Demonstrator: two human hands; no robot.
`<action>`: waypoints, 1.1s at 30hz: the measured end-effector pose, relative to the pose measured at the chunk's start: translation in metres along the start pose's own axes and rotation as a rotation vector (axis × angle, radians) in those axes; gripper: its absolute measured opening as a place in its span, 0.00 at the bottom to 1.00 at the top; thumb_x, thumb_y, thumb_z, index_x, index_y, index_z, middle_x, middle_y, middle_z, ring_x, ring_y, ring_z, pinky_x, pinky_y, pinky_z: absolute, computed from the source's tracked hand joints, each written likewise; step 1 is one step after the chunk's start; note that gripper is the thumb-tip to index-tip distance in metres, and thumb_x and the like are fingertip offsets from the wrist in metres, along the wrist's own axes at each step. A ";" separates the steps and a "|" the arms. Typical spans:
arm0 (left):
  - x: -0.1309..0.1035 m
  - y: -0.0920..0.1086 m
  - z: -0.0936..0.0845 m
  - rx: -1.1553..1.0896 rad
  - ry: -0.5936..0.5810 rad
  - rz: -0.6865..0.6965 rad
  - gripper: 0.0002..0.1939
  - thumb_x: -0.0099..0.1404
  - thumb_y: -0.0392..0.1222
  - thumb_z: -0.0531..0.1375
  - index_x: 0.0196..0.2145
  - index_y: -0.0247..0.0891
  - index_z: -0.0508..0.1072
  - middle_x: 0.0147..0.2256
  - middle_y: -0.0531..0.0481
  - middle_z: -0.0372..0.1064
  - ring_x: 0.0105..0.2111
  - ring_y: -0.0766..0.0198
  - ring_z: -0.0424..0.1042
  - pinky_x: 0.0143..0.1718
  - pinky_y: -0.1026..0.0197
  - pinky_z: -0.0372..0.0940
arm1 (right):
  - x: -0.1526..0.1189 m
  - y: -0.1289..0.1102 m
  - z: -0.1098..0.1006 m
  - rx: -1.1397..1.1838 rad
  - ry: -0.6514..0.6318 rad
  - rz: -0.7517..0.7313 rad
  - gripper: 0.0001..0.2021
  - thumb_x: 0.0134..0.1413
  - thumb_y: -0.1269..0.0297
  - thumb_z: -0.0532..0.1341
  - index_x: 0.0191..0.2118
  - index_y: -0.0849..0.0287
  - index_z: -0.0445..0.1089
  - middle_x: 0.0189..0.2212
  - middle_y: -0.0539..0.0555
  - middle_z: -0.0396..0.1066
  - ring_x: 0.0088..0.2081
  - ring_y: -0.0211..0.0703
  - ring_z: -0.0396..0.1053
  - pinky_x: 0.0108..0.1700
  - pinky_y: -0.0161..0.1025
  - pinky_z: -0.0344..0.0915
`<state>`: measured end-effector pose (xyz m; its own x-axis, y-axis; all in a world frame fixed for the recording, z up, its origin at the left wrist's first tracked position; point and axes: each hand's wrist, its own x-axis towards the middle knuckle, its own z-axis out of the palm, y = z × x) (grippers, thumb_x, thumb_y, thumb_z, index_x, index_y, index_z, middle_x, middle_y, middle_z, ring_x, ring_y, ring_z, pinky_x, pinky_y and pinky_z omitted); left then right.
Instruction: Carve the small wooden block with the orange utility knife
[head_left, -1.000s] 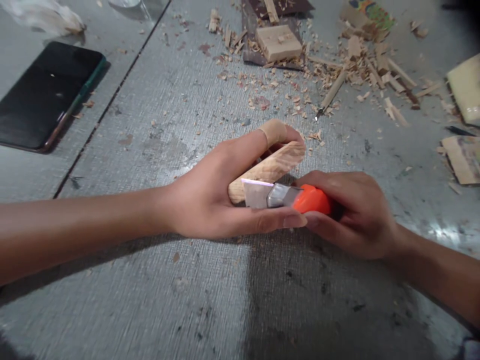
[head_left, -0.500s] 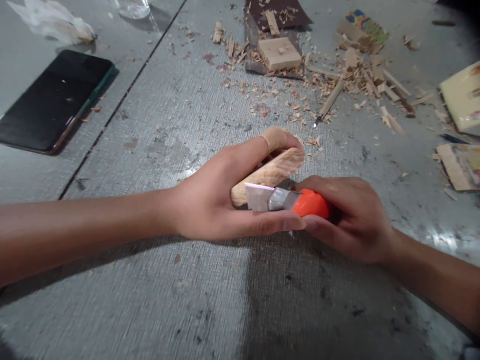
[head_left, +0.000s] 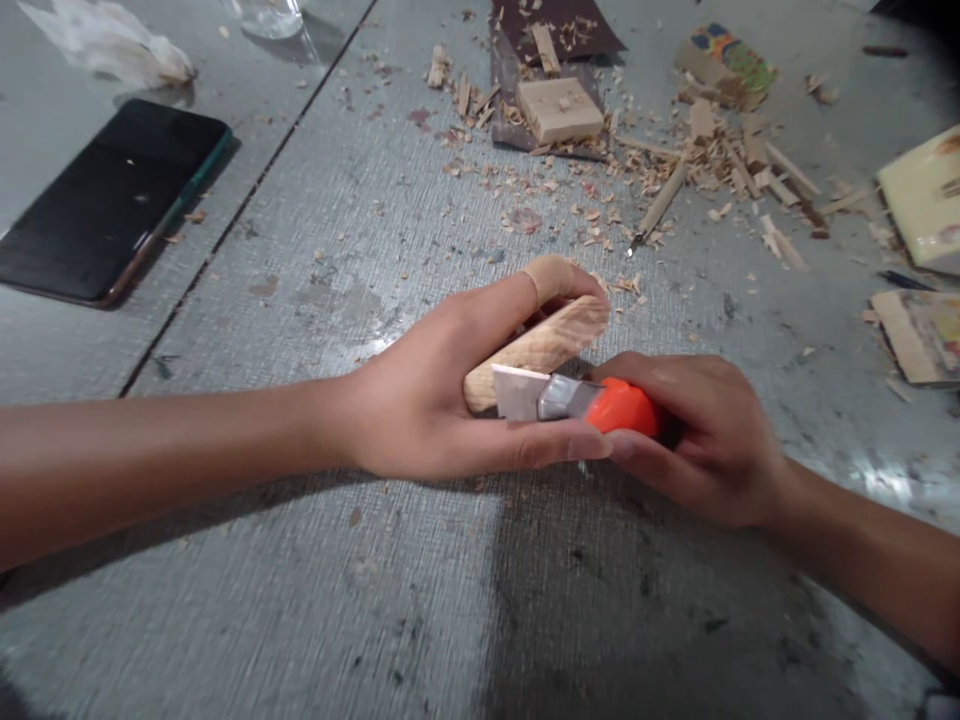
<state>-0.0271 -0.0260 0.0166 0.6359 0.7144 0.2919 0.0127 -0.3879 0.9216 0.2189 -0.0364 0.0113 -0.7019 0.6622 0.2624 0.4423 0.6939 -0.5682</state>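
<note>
My left hand (head_left: 442, 390) is closed around a small piece of wood (head_left: 544, 345) with a rounded, carved end. A bandage (head_left: 551, 275) wraps its index finger. The left thumb lies along the near side, and its tip meets my right thumb. My right hand (head_left: 705, 435) grips an orange utility knife (head_left: 622, 406) by its handle, most of which the fingers hide. The knife's blade (head_left: 519, 392) points left, between the wood and my left thumb, and overlaps the wood's near edge; whether it cuts in I cannot tell.
A phone (head_left: 112, 200) lies at left, with crumpled tissue (head_left: 112, 50) and a glass (head_left: 266, 15) behind. Wood shavings and offcuts (head_left: 742, 150) surround a wooden block (head_left: 559, 110) on brown sandpaper (head_left: 510, 125). A thin carving tool (head_left: 658, 205) points toward me. Painted wood pieces (head_left: 926, 330) sit right.
Almost nothing differs. Both hands, the piece of wood and the knife keep their places, apart from a very slight shift of the whole view.
</note>
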 end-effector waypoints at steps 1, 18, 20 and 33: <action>0.000 0.000 0.000 0.004 0.000 0.004 0.29 0.67 0.45 0.69 0.57 0.29 0.65 0.38 0.47 0.70 0.39 0.58 0.71 0.44 0.55 0.69 | 0.000 0.000 0.000 0.004 0.002 -0.002 0.20 0.75 0.45 0.54 0.35 0.54 0.66 0.23 0.44 0.65 0.22 0.35 0.61 0.27 0.38 0.53; 0.002 -0.003 0.000 0.046 0.019 0.075 0.27 0.66 0.48 0.70 0.55 0.30 0.66 0.44 0.43 0.69 0.41 0.57 0.70 0.43 0.56 0.68 | -0.003 0.001 0.000 -0.013 0.006 -0.006 0.17 0.75 0.45 0.54 0.42 0.52 0.68 0.27 0.47 0.72 0.25 0.39 0.68 0.28 0.40 0.58; 0.001 -0.003 0.000 0.037 0.011 0.070 0.28 0.66 0.49 0.70 0.55 0.33 0.66 0.44 0.43 0.70 0.42 0.56 0.71 0.43 0.56 0.68 | -0.004 0.000 0.000 -0.005 0.018 0.021 0.16 0.73 0.45 0.56 0.47 0.51 0.68 0.32 0.49 0.75 0.26 0.40 0.70 0.30 0.40 0.61; 0.000 -0.003 -0.001 0.054 0.023 0.053 0.30 0.64 0.49 0.71 0.57 0.36 0.66 0.47 0.43 0.73 0.42 0.55 0.74 0.43 0.55 0.71 | -0.005 0.000 0.001 0.008 0.030 -0.029 0.13 0.73 0.49 0.57 0.46 0.52 0.69 0.31 0.47 0.76 0.26 0.38 0.71 0.29 0.38 0.61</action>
<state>-0.0280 -0.0249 0.0140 0.6189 0.7049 0.3464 0.0210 -0.4557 0.8899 0.2216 -0.0400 0.0089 -0.6969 0.6505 0.3019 0.4179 0.7106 -0.5661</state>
